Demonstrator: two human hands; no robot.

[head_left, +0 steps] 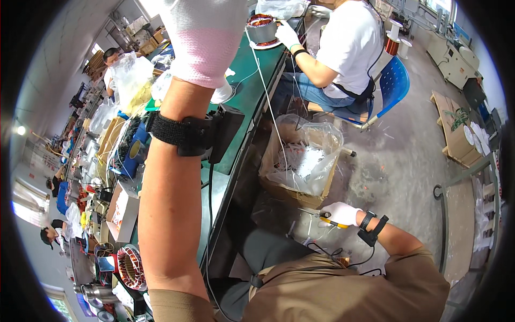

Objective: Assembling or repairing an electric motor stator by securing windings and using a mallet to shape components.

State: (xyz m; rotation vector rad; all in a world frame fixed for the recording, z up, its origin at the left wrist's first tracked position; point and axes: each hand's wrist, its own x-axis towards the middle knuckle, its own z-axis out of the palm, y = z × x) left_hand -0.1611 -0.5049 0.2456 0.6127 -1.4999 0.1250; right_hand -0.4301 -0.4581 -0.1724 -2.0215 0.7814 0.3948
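With the left hand held out by the green bench, fingers cropped so I cannot tell their state, and the right hand clamping a yellow-handled tool near the box, this seems a reaching step, next calling for a steady tool.

In front of me, a person in a white shirt sits on a blue chair. Just beyond the back of this chair, I can see a spool of copper-coloured wire. Farther to my right, a pale machine stands on the grey floor. On my left side, I notice a clear plastic bag, an opened white carton and a ring-shaped stator with copper windings.
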